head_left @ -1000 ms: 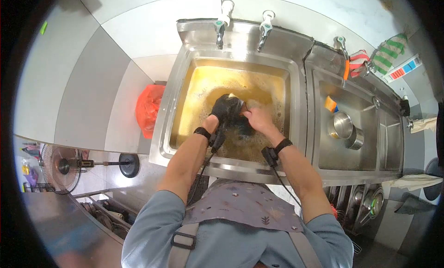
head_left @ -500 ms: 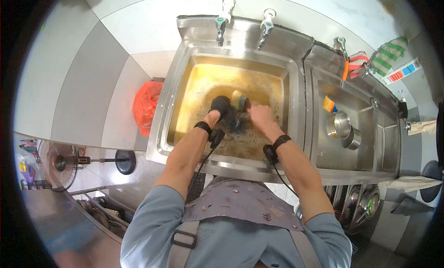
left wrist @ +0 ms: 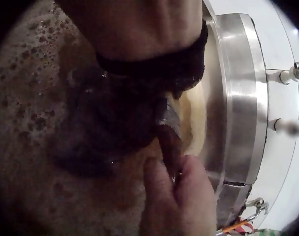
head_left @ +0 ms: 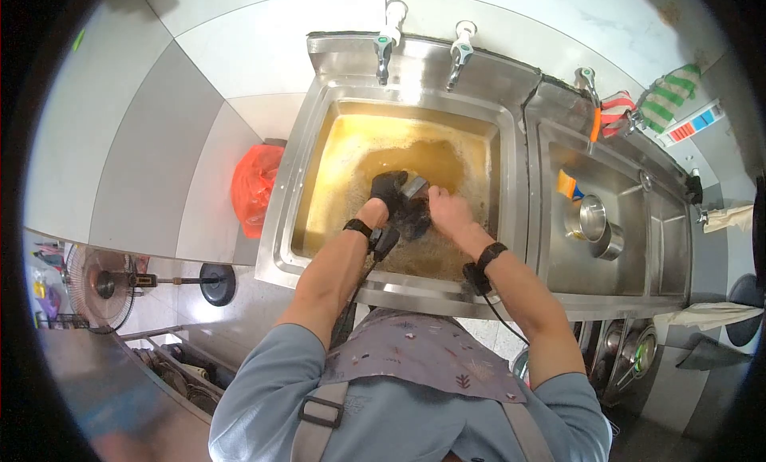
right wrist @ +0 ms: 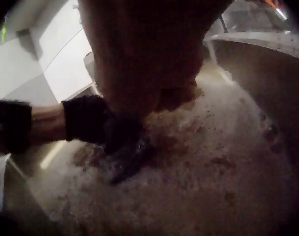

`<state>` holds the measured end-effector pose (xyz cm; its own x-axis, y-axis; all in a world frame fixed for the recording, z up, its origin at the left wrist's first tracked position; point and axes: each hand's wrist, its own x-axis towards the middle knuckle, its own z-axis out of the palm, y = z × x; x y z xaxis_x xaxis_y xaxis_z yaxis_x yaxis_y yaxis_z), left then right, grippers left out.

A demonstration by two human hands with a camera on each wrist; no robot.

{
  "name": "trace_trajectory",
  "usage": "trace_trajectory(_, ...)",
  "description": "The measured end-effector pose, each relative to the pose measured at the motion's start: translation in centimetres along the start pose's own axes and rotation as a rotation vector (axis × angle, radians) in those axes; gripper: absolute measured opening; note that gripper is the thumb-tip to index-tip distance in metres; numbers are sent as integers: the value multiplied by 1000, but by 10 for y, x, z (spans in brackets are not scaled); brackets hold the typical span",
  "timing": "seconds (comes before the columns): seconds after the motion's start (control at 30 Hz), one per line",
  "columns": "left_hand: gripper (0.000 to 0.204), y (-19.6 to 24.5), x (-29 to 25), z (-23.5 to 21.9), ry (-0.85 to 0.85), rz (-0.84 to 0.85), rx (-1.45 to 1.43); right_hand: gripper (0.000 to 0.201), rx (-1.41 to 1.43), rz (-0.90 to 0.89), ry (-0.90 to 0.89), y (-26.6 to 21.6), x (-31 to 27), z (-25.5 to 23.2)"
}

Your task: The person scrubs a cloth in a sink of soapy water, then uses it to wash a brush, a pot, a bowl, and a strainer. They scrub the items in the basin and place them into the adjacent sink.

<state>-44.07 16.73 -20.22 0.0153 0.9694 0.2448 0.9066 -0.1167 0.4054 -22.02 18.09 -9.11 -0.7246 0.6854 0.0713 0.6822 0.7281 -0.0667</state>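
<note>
Over the murky, foamy water in the left sink basin [head_left: 275,223], my bare right hand [head_left: 452,212] pinches the brown handle [left wrist: 169,147] of a flat metal-bladed tool [head_left: 415,186]. In the left wrist view my right thumb and finger [left wrist: 157,172] press on either side of that handle. My left hand [head_left: 388,188] wears a black glove and closes around the blade's other end, its fingertips hidden. Beside the glove shows a sliver of something pale yellow [left wrist: 177,104]. Below both hands lies a dark bluish shape [head_left: 411,220] at the water.
Two taps [head_left: 384,53] rise behind the basin. In the sink to the right stand metal pots [head_left: 592,217] and an orange-and-blue sponge [head_left: 567,184]. A red plastic bag [head_left: 257,189] sits left of the sink. Farther left is a fan [head_left: 104,285].
The tool has shifted and turned between my hands, its grey blade now showing beside the glove. The pale yellow thing seen there half a second ago is mostly hidden now.
</note>
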Motion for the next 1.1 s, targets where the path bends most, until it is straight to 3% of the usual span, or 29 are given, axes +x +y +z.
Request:
trace_trajectory(0.07, 41, 0, -4, 2, 185, 99, -29, 30, 196, 41, -252, 6, 10, -12)
trace_trajectory(0.1, 42, -1, -3, 3, 83, -101, -203, 30, 194, 43, -252, 7, 8, -18)
trace_trajectory(0.17, 44, 2, 3, -8, -15, -300, -370, 40, 160, 26, -274, 11, 11, -28)
trace_trajectory(0.27, 43, -1, 7, 10, -137, -422, -587, 40, 81, 52, -289, 6, 15, -15)
trace_trajectory(0.3, 42, -24, 9, 52, -140, -194, -421, 40, 79, 55, -291, 2, 14, -17)
trace_trajectory(0.37, 42, -23, 9, 40, -219, 124, 91, 40, 45, -7, -279, -6, 12, -20)
trace_trajectory(0.43, 50, -53, 11, 56, -257, 98, 197, 38, 60, -28, -249, -9, 12, -19)
trace_trajectory(0.47, 44, -40, 15, 42, -367, -138, -144, 36, 75, -50, -214, -7, 11, -14)
trace_trajectory(0.53, 35, -12, 23, 10, -313, -727, -863, 35, 113, -70, -138, 1, 13, 3)
trace_trajectory(0.6, 40, 27, 17, -46, -237, -952, -1308, 34, 146, -98, -47, 10, 15, 16)
trace_trajectory(0.67, 43, 17, 14, -29, -192, -1064, -1532, 32, 165, 29, -101, 13, 13, 20)
trace_trajectory(0.7, 44, -13, 12, 22, 24, -419, -982, 32, 164, 29, -101, 16, 15, 23)
trace_trajectory(0.77, 44, -2, 15, 25, 7, -287, -633, 32, 61, 14, -157, 18, 21, 21)
trace_trajectory(0.8, 44, -6, 16, 22, 6, -288, -633, 32, 62, 15, -158, 18, 22, 21)
trace_trajectory(0.87, 43, -15, 16, 12, -146, 41, -22, 31, 43, -36, -182, 11, 24, 10)
trace_trajectory(0.9, 43, -13, 18, 11, -147, 41, -23, 31, 43, -36, -183, 8, 24, 6)
trace_trajectory(0.97, 37, -4, 25, 1, -48, -946, -1572, 31, 116, -10, -115, 5, 26, 8)
trace_trajectory(1.1, 36, 23, 18, -34, 36, -1053, -1878, 24, 222, 97, -29, -9, 20, 26)
